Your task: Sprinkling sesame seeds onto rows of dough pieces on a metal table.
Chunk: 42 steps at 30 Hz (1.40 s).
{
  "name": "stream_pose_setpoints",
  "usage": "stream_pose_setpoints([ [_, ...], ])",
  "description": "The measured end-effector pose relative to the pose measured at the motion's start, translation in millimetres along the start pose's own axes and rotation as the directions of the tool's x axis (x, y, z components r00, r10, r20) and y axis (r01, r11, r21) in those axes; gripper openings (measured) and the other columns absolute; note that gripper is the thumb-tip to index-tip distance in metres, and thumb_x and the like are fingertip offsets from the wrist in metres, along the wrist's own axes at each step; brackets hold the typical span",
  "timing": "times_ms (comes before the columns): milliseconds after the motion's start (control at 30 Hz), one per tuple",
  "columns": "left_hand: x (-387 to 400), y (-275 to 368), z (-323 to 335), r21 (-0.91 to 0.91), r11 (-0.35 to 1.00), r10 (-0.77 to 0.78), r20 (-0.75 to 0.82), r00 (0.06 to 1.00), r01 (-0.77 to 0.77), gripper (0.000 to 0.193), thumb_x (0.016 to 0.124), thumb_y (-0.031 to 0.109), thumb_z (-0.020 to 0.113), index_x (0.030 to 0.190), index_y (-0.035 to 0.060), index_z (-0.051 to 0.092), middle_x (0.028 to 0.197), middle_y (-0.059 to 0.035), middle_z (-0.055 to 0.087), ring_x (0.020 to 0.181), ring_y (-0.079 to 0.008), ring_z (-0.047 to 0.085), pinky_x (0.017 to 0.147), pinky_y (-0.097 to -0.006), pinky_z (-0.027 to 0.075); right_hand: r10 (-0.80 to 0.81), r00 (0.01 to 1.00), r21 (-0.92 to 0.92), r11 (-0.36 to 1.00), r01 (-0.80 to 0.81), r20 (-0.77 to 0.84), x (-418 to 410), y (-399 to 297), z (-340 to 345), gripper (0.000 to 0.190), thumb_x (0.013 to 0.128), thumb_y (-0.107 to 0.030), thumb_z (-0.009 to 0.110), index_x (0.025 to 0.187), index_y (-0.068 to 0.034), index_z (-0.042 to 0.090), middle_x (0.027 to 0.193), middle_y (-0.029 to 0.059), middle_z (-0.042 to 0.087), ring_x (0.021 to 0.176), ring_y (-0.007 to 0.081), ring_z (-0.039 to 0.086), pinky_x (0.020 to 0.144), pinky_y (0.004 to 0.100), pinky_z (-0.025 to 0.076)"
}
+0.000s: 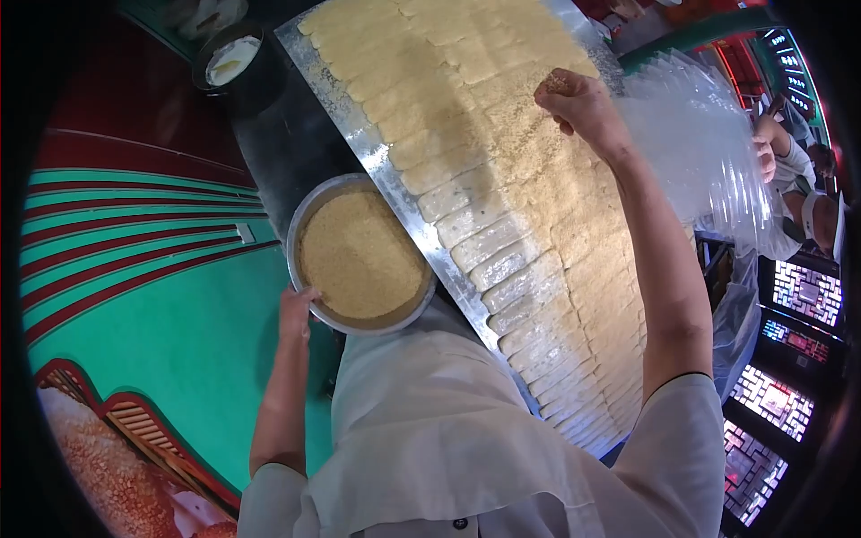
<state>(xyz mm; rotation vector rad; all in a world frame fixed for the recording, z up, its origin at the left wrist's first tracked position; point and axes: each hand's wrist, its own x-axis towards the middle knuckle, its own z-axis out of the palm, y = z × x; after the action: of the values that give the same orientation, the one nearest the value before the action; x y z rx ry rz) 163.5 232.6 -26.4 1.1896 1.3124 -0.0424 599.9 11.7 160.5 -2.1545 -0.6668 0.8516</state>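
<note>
My left hand grips the rim of a round metal bowl at its lower left. Tan sesame-like seeds fill much of the bowl, which is beside the long edge of a large metal tray. Rows of long dough pieces lie close together on the tray. Seeds coat the upper and right rows, while several pieces near the left edge are wet, shiny and bare. My right hand is raised over the coated dough at the upper right, fingers closed on a pinch of seeds, some of which cling to the fingertips.
A dark pot with white contents stands at the upper left on a dark counter. Clear plastic bags hang over the tray's right side. Beyond them is another person in a white cap. A green wall rises at left.
</note>
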Motion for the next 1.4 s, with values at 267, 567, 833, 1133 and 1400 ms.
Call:
stream_pose_setpoints([
  [267, 5, 2, -4, -0.039, 0.999, 0.013, 0.052, 0.999, -0.011, 0.042, 0.066, 0.009, 0.059, 0.105, -0.0047, 0.054, 0.078, -0.0097, 0.06, 0.054, -0.0167, 0.056, 0.039, -0.0266, 0.043, 0.105, 0.992, -0.107, 0.989, -0.098, 0.069, 3, 15, 36, 0.01, 0.083, -0.009, 0.059, 0.085, 0.001, 0.06, 0.068, 0.0047, 0.057, 0.057, 0.0101, 0.056, 0.047, 0.0257, 0.049],
  [567, 18, 8, -6, -0.033, 0.999, 0.034, 0.085, 0.996, -0.031, 0.04, 0.066, 0.012, 0.058, 0.103, -0.0027, 0.055, 0.074, -0.0077, 0.059, 0.052, -0.0157, 0.055, 0.039, -0.0256, 0.041, 0.035, 0.964, 0.074, 0.996, -0.056, 0.264, -1, -10, 100, 0.005, 0.085, -0.002, 0.053, 0.086, 0.0, 0.058, 0.072, 0.0054, 0.057, 0.061, 0.0112, 0.058, 0.05, 0.0244, 0.051],
  [833, 15, 8, -6, -0.058, 0.998, 0.042, 0.091, 0.995, -0.037, 0.035, 0.067, 0.006, 0.057, 0.1, -0.0052, 0.057, 0.067, -0.0059, 0.058, 0.045, -0.0119, 0.052, 0.035, -0.0232, 0.039, -0.138, 0.99, -0.045, 0.989, 0.138, -0.005, -17, 8, 139, 0.007, 0.085, 0.0, 0.049, 0.084, 0.002, 0.056, 0.078, 0.0088, 0.057, 0.061, 0.0143, 0.061, 0.054, 0.0265, 0.053],
  [1133, -5, -9, 13, -0.115, 0.993, 0.007, 0.074, 0.997, 0.001, 0.04, 0.069, 0.004, 0.055, 0.108, -0.0066, 0.054, 0.075, -0.0073, 0.06, 0.051, -0.0124, 0.054, 0.039, -0.0234, 0.042, -0.016, 0.991, -0.318, 0.946, 0.058, 0.131, -77, 79, 397, 0.059, 0.079, -0.028, 0.066, 0.127, -0.006, 0.041, 0.115, 0.0291, 0.05, 0.099, 0.0434, 0.054, 0.084, 0.0449, 0.045],
  [1400, -24, -41, 18, -0.177, 0.984, -0.004, 0.044, 0.999, 0.012, 0.047, 0.069, 0.0, 0.052, 0.116, -0.0028, 0.052, 0.083, -0.0062, 0.061, 0.056, -0.0122, 0.056, 0.041, -0.0229, 0.043, 0.309, 0.788, 0.312, 0.794, -0.522, 0.532, -76, 28, 320, 0.042, 0.083, -0.025, 0.066, 0.118, -0.007, 0.054, 0.089, 0.0093, 0.061, 0.073, 0.0175, 0.061, 0.056, 0.034, 0.051],
])
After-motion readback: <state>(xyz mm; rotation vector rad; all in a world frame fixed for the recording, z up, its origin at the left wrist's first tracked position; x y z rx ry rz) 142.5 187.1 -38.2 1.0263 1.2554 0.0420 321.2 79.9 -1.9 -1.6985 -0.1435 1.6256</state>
